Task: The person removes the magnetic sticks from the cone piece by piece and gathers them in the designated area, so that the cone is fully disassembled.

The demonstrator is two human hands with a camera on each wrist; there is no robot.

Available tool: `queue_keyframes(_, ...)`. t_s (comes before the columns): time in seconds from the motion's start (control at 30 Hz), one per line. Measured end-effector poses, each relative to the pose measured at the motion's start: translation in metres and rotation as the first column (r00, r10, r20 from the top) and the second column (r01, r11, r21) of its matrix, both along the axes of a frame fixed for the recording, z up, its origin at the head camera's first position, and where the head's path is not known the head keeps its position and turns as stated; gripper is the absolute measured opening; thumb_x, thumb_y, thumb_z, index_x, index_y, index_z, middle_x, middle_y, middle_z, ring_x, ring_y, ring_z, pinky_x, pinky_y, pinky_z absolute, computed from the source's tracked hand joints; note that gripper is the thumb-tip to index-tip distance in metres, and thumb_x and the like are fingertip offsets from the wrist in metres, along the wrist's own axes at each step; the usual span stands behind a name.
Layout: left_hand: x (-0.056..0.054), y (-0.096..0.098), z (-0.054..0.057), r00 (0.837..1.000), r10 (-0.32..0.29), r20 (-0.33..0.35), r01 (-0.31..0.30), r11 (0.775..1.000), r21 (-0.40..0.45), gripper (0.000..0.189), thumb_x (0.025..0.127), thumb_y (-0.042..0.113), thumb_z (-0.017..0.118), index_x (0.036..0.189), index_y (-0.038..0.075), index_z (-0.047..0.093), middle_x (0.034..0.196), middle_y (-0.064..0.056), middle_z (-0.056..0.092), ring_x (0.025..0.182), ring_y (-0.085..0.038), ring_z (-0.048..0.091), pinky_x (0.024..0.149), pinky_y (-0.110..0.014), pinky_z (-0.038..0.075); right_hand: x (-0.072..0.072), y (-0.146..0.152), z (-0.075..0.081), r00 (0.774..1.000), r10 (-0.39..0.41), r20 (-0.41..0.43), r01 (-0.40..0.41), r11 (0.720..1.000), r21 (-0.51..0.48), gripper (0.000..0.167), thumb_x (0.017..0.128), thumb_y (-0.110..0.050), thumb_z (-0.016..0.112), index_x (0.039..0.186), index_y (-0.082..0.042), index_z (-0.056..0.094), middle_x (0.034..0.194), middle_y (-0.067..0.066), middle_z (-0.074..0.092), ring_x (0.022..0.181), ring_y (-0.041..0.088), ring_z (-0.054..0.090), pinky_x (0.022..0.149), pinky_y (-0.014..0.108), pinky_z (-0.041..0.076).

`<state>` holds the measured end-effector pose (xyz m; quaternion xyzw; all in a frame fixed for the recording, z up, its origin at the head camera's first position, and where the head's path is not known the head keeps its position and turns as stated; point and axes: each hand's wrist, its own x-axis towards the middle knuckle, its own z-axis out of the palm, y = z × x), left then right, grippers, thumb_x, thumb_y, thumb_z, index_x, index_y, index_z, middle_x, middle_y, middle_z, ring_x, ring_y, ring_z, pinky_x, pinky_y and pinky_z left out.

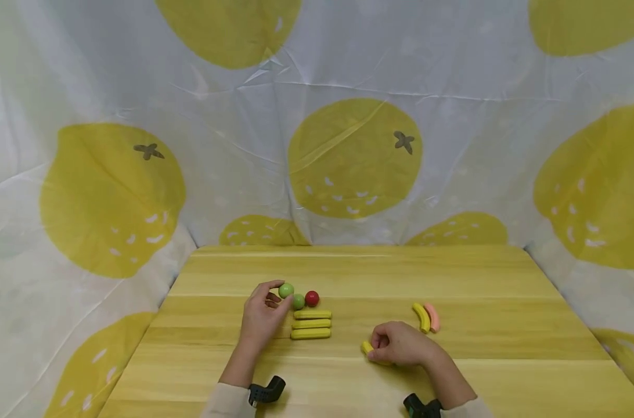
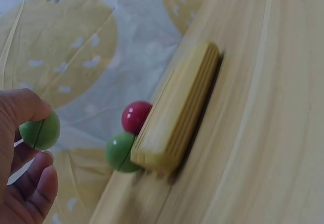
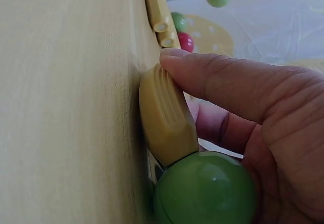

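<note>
My left hand (image 1: 265, 313) pinches a glossy green ball (image 2: 40, 130) between thumb and fingers. Close by, a second green ball (image 1: 298, 301) and a red ball (image 1: 312, 298) lie side by side, behind three yellow ridged sticks (image 1: 311, 324) lined up in parallel. My right hand (image 1: 403, 343) grips a short yellow ridged piece (image 3: 167, 118) low over the tabletop, thumb pressed on its end. Another green ball (image 3: 205, 191) sits against the near end of that piece, beside the palm; in the head view the hand hides it.
Beyond my right hand, a curved yellow piece (image 1: 421, 317) and a curved pink piece (image 1: 432, 317) lie together on the wooden table (image 1: 479, 278). A lemon-print cloth (image 1: 244, 151) hangs behind the table and along both sides.
</note>
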<state>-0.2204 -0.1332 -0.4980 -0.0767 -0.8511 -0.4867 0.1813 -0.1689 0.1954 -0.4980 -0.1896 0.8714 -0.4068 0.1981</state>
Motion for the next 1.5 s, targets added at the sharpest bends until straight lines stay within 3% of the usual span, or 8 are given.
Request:
queue_keyframes(0.23,-0.016,-0.018,-0.007,0.989,0.060,0.136,-0.047,0.994,-0.097,0.038,0.087,0.018,0.081,0.122,0.011,0.069,0.109,-0.011,0.071,0.092,-0.023,0.064,0.074,-0.030,0.054,-0.012,0.001,0.007,1.000,0.008,-0.018,-0.007,0.999,0.047,0.020,0.090,-0.030,0.079,0.083,-0.017,0.064,0.071,-0.007,0.059,0.059,0.007,0.051,0.055,0.023,0.043)
queue_keyframes(0.4,-0.025,-0.030,-0.011,0.981,0.076,0.176,-0.052,0.989,-0.137,0.038,0.090,0.024,0.079,0.123,0.010,0.068,0.119,-0.014,0.071,0.105,-0.031,0.063,0.089,-0.046,0.052,-0.026,-0.004,0.010,0.999,0.019,-0.043,-0.016,0.998,0.059,0.020,0.091,-0.032,0.078,0.084,-0.019,0.064,0.071,-0.007,0.059,0.060,0.007,0.050,0.055,0.023,0.043)
queue_keyframes(0.5,-0.023,-0.035,-0.015,0.975,0.077,0.206,-0.047,0.988,-0.149,0.038,0.090,0.025,0.079,0.124,0.010,0.068,0.121,-0.015,0.070,0.110,-0.033,0.061,0.095,-0.050,0.050,-0.026,-0.007,0.009,1.000,0.020,-0.023,-0.019,0.999,0.048,0.020,0.090,-0.031,0.078,0.083,-0.018,0.065,0.070,-0.007,0.058,0.060,0.008,0.050,0.055,0.023,0.042)
queue_keyframes(0.63,-0.014,-0.038,-0.023,0.966,0.085,0.242,-0.043,0.984,-0.174,0.037,0.090,0.024,0.079,0.123,0.010,0.069,0.119,-0.015,0.070,0.110,-0.032,0.060,0.096,-0.052,0.049,-0.016,-0.009,0.005,1.000,0.017,0.014,-0.017,1.000,0.026,0.020,0.090,-0.030,0.079,0.084,-0.017,0.064,0.069,-0.006,0.057,0.059,0.008,0.049,0.054,0.023,0.041)
queue_keyframes(0.8,-0.009,-0.037,-0.029,0.964,0.081,0.255,-0.035,0.983,-0.181,0.037,0.091,0.024,0.078,0.124,0.010,0.068,0.120,-0.015,0.069,0.113,-0.033,0.060,0.098,-0.054,0.049,-0.008,-0.010,0.002,1.000,0.012,0.014,-0.012,1.000,0.013,0.021,0.090,-0.030,0.079,0.084,-0.017,0.064,0.070,-0.006,0.058,0.060,0.007,0.050,0.054,0.023,0.042)
queue_keyframes(1.03,-0.012,-0.027,-0.030,0.967,0.045,0.251,-0.004,0.987,-0.163,0.040,0.091,0.026,0.078,0.126,0.010,0.068,0.123,-0.015,0.069,0.116,-0.035,0.060,0.101,-0.054,0.048,-0.006,-0.005,0.003,1.000,-0.013,-0.006,0.013,1.000,0.028,0.022,0.089,-0.030,0.079,0.083,-0.016,0.064,0.070,-0.007,0.058,0.059,0.006,0.051,0.055,0.022,0.043)
queue_keyframes(1.27,-0.008,-0.027,-0.032,0.961,0.059,0.270,-0.016,0.987,-0.159,0.043,0.090,0.024,0.080,0.129,0.012,0.067,0.127,-0.012,0.070,0.118,-0.034,0.059,0.102,-0.054,0.048,-0.003,-0.006,0.002,0.999,-0.004,0.039,0.004,1.000,-0.005,0.021,0.090,-0.029,0.078,0.085,-0.014,0.065,0.070,-0.006,0.059,0.060,0.007,0.051,0.055,0.023,0.043)
queue_keyframes(1.5,-0.012,-0.025,-0.033,0.970,0.028,0.243,0.013,0.986,-0.168,0.042,0.091,0.025,0.079,0.129,0.012,0.067,0.128,-0.012,0.069,0.116,-0.034,0.060,0.101,-0.053,0.049,0.000,-0.004,0.001,0.999,-0.027,0.017,0.027,1.000,0.010,0.022,0.090,-0.029,0.079,0.084,-0.014,0.064,0.071,-0.005,0.060,0.061,0.007,0.052,0.055,0.023,0.043)
